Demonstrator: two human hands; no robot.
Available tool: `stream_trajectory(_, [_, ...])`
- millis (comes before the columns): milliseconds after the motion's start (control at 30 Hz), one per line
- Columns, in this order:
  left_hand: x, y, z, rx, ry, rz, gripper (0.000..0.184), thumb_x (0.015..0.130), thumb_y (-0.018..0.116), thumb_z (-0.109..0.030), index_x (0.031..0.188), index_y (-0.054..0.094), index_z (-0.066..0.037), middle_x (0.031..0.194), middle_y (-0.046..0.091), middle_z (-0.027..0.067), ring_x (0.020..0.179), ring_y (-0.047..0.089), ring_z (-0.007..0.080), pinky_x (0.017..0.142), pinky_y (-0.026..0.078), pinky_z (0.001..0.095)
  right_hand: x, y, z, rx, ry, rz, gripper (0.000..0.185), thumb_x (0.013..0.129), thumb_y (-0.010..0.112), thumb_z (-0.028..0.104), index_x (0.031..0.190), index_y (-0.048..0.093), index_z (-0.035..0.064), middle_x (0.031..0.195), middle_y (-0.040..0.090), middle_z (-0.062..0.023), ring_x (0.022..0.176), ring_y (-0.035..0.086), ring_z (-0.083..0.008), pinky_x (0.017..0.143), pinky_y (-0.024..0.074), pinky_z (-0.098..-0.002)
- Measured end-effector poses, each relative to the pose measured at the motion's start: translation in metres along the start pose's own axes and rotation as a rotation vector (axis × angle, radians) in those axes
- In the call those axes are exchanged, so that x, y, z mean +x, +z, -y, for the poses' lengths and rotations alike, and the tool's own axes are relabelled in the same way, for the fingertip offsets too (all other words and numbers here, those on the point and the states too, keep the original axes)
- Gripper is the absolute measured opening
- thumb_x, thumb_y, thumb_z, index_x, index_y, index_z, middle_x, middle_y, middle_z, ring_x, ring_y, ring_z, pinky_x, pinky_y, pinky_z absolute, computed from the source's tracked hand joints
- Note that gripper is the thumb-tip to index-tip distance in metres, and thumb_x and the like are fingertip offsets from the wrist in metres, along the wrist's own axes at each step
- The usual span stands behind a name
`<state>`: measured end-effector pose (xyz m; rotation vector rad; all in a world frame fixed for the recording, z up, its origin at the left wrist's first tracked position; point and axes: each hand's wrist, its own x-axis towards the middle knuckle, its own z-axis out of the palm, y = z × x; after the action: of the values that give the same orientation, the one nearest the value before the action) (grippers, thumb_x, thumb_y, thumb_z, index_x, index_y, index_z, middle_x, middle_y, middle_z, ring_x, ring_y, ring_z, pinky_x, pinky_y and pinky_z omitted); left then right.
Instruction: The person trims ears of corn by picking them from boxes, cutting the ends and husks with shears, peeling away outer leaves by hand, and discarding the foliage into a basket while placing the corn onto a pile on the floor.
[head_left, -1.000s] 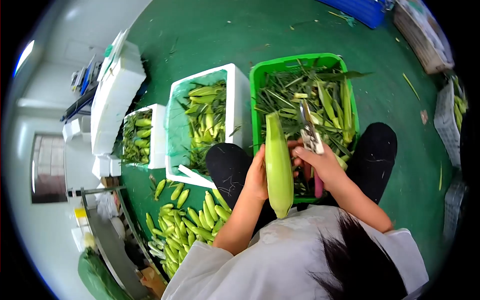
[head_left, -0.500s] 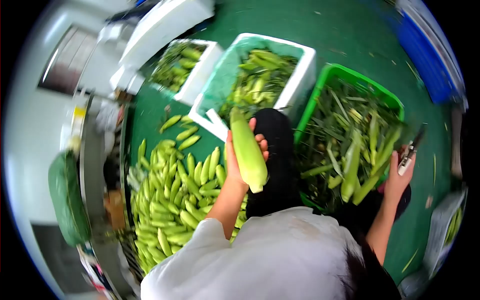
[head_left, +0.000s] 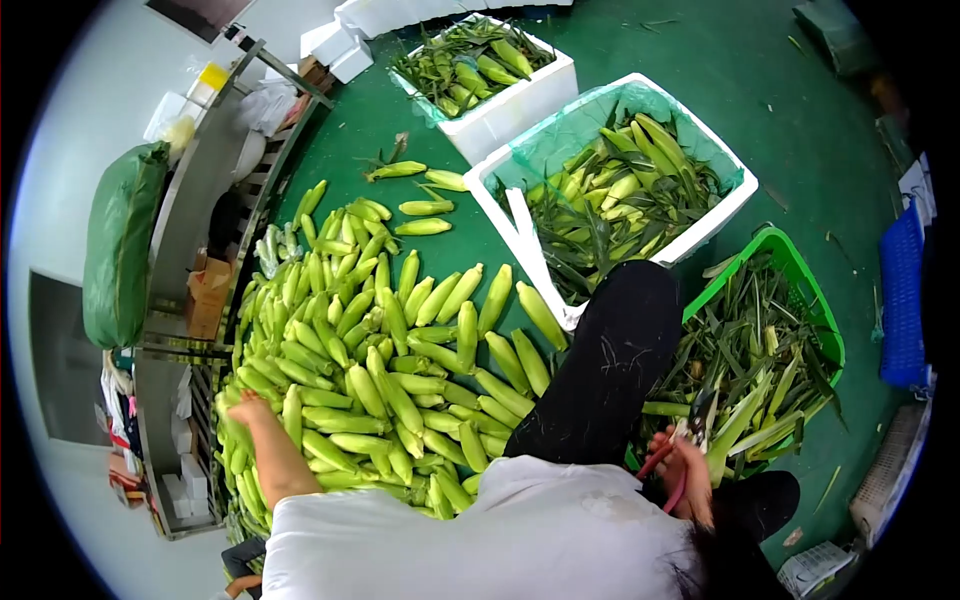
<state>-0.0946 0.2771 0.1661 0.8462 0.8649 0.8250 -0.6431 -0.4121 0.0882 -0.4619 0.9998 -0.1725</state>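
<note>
My left hand (head_left: 252, 406) reaches over the far left side of a large pile of green-husked corn ears (head_left: 370, 390). It is at an ear of corn (head_left: 234, 428) there; its fingers are too small and blurred to show whether they grip it. Low on the right, my right hand (head_left: 686, 474) is closed around red-handled pruning shears (head_left: 662, 463). The blades point up beside the green crate (head_left: 812, 290), which is full of stripped husks, leaves and stalk pieces (head_left: 745, 345).
Two white foam boxes, a nearer one (head_left: 725, 205) and a farther one (head_left: 525, 100), hold leafy corn. Metal shelving (head_left: 190, 250) runs along the left wall, with a green sack (head_left: 125, 245). Another person's hand (head_left: 243, 585) shows at bottom left. A blue crate (head_left: 903, 300) stands right.
My left hand has swung from the middle to the far left of the pile, and the ear it held is gone from the middle. My right hand has come inward with the shears. The view has turned left.
</note>
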Motion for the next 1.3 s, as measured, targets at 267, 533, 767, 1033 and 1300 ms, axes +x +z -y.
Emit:
stream_trajectory(267, [-0.390, 0.181, 0.328, 0.562, 0.328, 1.461, 0.038, 0.093, 0.057, -0.019, 0.129, 0.056, -0.005, 0.096, 0.064, 0.0074, 0.085, 0.064, 0.0177, 0.072, 0.053, 0.0301, -0.016, -0.027, -0.015, 0.183, 0.104, 0.044, 0.068, 0.089, 0.068, 0.025, 0.148, 0.036, 0.0191, 0.147, 0.045, -0.0099, 0.138, 0.039, -0.0334, 0.110, 0.0324, -0.0560])
stream_trajectory(533, [-0.754, 0.137, 0.690, 1.264, -0.743, 1.261, 0.049, 0.096, 0.059, -0.038, 0.126, 0.053, 0.001, 0.107, 0.063, 0.0192, 0.086, 0.063, 0.0313, 0.071, 0.053, 0.0470, -0.047, -0.063, -0.022, 0.356, -0.138, -0.199, 0.062, 0.095, 0.047, 0.039, 0.142, 0.042, -0.0011, 0.146, 0.043, -0.0259, 0.138, 0.038, -0.0445, 0.115, 0.0296, -0.0585])
stream_trajectory(767, [-0.803, 0.127, 0.694, 1.233, -0.909, 1.238, 0.067, 0.074, 0.078, -0.053, 0.121, 0.061, -0.008, 0.116, 0.065, 0.0125, 0.092, 0.063, 0.0317, 0.075, 0.051, 0.0466, -0.051, -0.088, 0.003, 0.299, -0.172, -0.396, 0.050, 0.092, 0.052, 0.022, 0.135, 0.048, -0.0034, 0.128, 0.058, -0.0220, 0.124, 0.052, -0.0395, 0.108, 0.0402, -0.0511])
stream_trajectory(1033, [-0.843, 0.113, 0.419, 0.732, -1.178, 1.920, 0.040, 0.092, 0.066, -0.033, 0.119, 0.054, -0.007, 0.101, 0.065, 0.0111, 0.085, 0.065, 0.0218, 0.077, 0.056, 0.0395, -0.033, -0.024, 0.064, 0.066, -0.506, -0.215, 0.052, 0.082, 0.063, 0.005, 0.131, 0.047, 0.0003, 0.120, 0.058, -0.0132, 0.112, 0.055, -0.0287, 0.100, 0.0429, -0.0431])
stream_trajectory(1300, [-0.873, 0.003, 0.192, 0.745, 0.426, 2.899, 0.085, 0.073, 0.081, -0.020, 0.146, 0.039, -0.006, 0.126, 0.063, 0.0159, 0.116, 0.062, 0.0255, 0.098, 0.049, 0.0348, -0.072, -0.035, 0.150, -0.381, -0.756, -0.331, 0.069, 0.079, 0.077, 0.026, 0.135, 0.044, 0.0004, 0.123, 0.056, -0.0135, 0.115, 0.052, -0.0222, 0.100, 0.0414, -0.0347])
